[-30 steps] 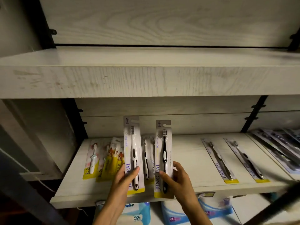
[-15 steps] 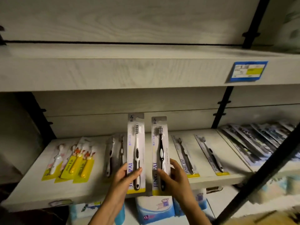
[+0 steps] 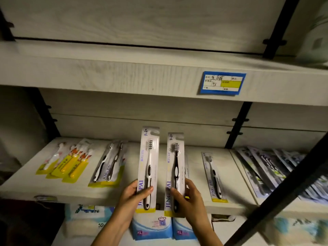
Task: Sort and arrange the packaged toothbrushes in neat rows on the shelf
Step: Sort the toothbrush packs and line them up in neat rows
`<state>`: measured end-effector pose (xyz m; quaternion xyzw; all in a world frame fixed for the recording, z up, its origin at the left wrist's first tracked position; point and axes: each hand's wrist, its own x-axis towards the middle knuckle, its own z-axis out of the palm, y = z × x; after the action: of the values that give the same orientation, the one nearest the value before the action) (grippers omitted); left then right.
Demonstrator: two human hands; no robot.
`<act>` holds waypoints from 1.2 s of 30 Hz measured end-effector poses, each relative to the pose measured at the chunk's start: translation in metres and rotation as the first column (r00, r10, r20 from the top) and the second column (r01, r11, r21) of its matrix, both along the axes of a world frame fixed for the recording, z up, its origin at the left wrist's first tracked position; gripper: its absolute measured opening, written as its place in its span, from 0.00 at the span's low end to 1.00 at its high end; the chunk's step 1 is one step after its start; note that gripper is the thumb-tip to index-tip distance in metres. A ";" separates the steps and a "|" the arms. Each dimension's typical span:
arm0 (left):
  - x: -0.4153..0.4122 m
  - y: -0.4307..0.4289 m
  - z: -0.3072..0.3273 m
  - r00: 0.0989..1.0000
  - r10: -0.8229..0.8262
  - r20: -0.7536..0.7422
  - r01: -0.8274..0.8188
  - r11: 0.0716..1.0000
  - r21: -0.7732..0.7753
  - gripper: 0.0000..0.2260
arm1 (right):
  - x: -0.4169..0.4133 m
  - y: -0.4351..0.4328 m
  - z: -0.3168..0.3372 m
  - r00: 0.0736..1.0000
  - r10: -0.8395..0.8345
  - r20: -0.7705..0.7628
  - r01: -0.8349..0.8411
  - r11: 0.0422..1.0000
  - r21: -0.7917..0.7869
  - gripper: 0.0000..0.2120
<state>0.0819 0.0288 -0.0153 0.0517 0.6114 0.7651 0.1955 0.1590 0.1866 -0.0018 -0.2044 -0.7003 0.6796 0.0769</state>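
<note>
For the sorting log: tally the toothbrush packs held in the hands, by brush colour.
white toothbrush pack: 1, held in the left hand
black toothbrush pack: 1, held in the right hand
Total: 2

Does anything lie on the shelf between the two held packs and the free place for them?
Nothing visible. The white pack and black pack are held upright over bare shelf; the part behind them is hidden.
</note>
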 end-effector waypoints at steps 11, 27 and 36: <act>-0.006 -0.003 0.006 0.999 0.029 0.018 -0.028 0.998 -0.056 0.10 | -0.035 0.014 -0.025 0.983 0.004 0.183 -0.035 0.985 0.167 0.15; -0.016 0.001 0.012 0.999 0.025 0.045 -0.025 1.000 -0.007 0.13 | -0.128 0.001 -0.058 0.903 0.015 0.429 -0.199 0.901 0.387 0.23; -0.015 0.018 0.011 0.998 0.030 0.046 -0.030 1.000 -0.004 0.12 | -0.061 -0.013 -0.011 0.999 -0.030 0.038 0.021 0.976 0.216 0.09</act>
<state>0.0666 0.0463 -0.0046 0.0247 0.6085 0.7680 0.1982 0.0984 0.1740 -0.0127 -0.2176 -0.7687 0.5943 0.0929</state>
